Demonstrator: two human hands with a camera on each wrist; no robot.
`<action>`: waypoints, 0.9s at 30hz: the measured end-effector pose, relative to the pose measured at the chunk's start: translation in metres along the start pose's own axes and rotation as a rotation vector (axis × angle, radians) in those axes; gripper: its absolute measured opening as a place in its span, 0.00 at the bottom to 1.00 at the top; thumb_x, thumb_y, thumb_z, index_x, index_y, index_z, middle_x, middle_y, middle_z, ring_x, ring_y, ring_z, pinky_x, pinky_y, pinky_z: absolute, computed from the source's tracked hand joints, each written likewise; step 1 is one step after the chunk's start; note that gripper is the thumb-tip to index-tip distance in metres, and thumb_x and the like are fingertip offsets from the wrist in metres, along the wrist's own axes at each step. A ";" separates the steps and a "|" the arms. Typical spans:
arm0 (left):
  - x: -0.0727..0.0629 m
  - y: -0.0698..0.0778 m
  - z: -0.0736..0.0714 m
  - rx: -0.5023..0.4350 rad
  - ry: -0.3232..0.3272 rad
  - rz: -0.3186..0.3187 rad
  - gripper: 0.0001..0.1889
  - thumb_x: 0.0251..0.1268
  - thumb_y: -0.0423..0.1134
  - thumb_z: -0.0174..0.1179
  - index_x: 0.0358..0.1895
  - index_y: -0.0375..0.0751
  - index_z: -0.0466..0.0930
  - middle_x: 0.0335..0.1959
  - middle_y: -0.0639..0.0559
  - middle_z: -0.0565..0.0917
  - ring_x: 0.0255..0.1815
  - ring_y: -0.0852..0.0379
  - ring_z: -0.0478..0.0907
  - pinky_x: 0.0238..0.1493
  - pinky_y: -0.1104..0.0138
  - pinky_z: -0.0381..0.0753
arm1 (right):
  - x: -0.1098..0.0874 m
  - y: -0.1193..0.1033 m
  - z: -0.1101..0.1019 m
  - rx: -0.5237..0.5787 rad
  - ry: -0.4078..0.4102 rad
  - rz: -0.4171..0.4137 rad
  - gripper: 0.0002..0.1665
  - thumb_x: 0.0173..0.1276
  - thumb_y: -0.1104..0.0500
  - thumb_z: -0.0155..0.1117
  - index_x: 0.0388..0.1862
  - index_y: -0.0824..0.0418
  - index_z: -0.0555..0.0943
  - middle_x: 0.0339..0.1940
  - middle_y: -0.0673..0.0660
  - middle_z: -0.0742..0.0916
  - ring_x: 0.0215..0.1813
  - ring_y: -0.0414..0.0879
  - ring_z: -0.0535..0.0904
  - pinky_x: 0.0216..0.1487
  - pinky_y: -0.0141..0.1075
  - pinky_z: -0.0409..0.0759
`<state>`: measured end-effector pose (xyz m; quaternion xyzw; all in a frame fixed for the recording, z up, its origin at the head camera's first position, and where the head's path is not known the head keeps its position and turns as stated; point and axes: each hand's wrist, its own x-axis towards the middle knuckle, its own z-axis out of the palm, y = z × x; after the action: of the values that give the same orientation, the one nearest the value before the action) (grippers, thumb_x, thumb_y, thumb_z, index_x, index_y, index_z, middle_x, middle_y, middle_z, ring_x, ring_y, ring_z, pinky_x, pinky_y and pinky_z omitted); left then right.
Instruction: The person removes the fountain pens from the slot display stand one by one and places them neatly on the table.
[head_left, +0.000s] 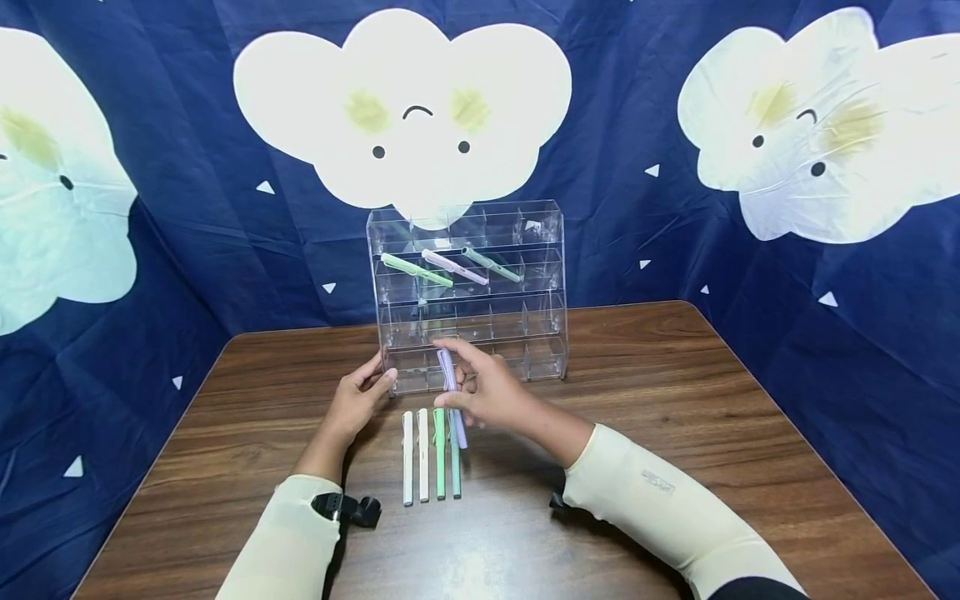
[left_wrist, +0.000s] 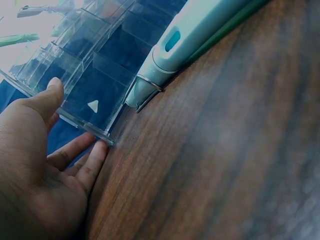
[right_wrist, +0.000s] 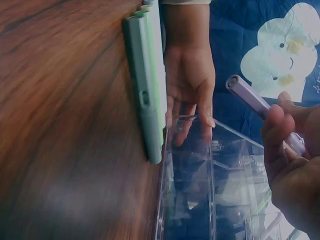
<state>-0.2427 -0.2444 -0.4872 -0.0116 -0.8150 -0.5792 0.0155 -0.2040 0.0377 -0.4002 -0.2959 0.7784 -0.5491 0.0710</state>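
My right hand (head_left: pixel 491 392) grips a light purple pen (head_left: pixel 447 367) between thumb and fingers. It holds the pen tilted in front of the clear acrylic display rack (head_left: pixel 547 358), over the top ends of the pens on the table. At the rack's lower left corner, my left hand (head_left: pixel 356 400) holds the side edge, its thumb at the front and its fingers along the outer side. Just before the rack lie a white pen (head_left: pixel 408 458), a cream pen (head_left: pixel 423 458), a green pen (head_left: pixel 439 458) and a blue-green pen (head_left: pixel 455 467), side by side.
On one upper tier of the rack rest a light green pen (head_left: pixel 416 270), a pale lilac pen (head_left: pixel 455 267) and a grey-green pen (head_left: pixel 491 264), all slanted. Clear dividers split each tier. A blue curtain (head_left: pixel 300 242) with cloud prints hangs behind the wooden table (head_left: pixel 645 392).
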 end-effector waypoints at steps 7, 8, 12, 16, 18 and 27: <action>0.000 0.000 0.003 -0.004 -0.015 -0.003 0.34 0.84 0.47 0.63 0.86 0.51 0.64 0.77 0.32 0.78 0.75 0.41 0.78 0.55 0.84 0.76 | -0.015 0.007 -0.012 0.105 -0.016 0.108 0.52 0.72 0.72 0.72 0.88 0.46 0.62 0.37 0.63 0.84 0.21 0.47 0.83 0.25 0.61 0.88; 0.000 0.000 0.002 -0.009 -0.016 -0.001 0.34 0.84 0.47 0.63 0.86 0.51 0.64 0.77 0.32 0.78 0.75 0.41 0.78 0.55 0.84 0.76 | -0.017 0.008 -0.013 0.118 -0.018 0.111 0.52 0.72 0.73 0.71 0.88 0.47 0.62 0.37 0.63 0.84 0.21 0.47 0.84 0.26 0.61 0.88; 0.000 0.002 0.001 -0.006 -0.017 -0.004 0.34 0.84 0.47 0.63 0.86 0.50 0.64 0.77 0.32 0.77 0.77 0.39 0.77 0.54 0.85 0.75 | -0.021 0.012 -0.017 0.120 -0.041 0.145 0.51 0.73 0.73 0.71 0.88 0.48 0.61 0.37 0.61 0.83 0.24 0.47 0.84 0.27 0.58 0.89; 0.000 0.002 0.000 0.001 -0.021 -0.003 0.34 0.85 0.47 0.62 0.86 0.50 0.63 0.77 0.32 0.77 0.77 0.39 0.76 0.54 0.85 0.75 | -0.025 0.016 -0.019 0.088 -0.064 0.174 0.50 0.70 0.72 0.74 0.85 0.53 0.63 0.35 0.59 0.85 0.25 0.48 0.84 0.25 0.52 0.90; 0.001 0.001 -0.001 -0.001 -0.018 0.001 0.34 0.85 0.46 0.62 0.86 0.50 0.63 0.77 0.32 0.77 0.76 0.40 0.77 0.55 0.85 0.75 | -0.026 0.019 -0.019 0.080 -0.074 0.174 0.49 0.68 0.72 0.76 0.83 0.56 0.65 0.34 0.58 0.85 0.25 0.48 0.84 0.24 0.49 0.89; 0.002 0.000 -0.001 -0.007 -0.015 -0.002 0.34 0.85 0.46 0.62 0.86 0.50 0.63 0.77 0.32 0.78 0.76 0.41 0.77 0.55 0.85 0.75 | -0.026 0.034 -0.012 0.072 -0.120 0.180 0.45 0.67 0.69 0.79 0.78 0.60 0.67 0.30 0.57 0.85 0.23 0.51 0.83 0.19 0.42 0.83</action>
<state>-0.2446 -0.2448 -0.4865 -0.0154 -0.8129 -0.5821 0.0087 -0.2010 0.0693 -0.4319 -0.2542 0.7760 -0.5494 0.1772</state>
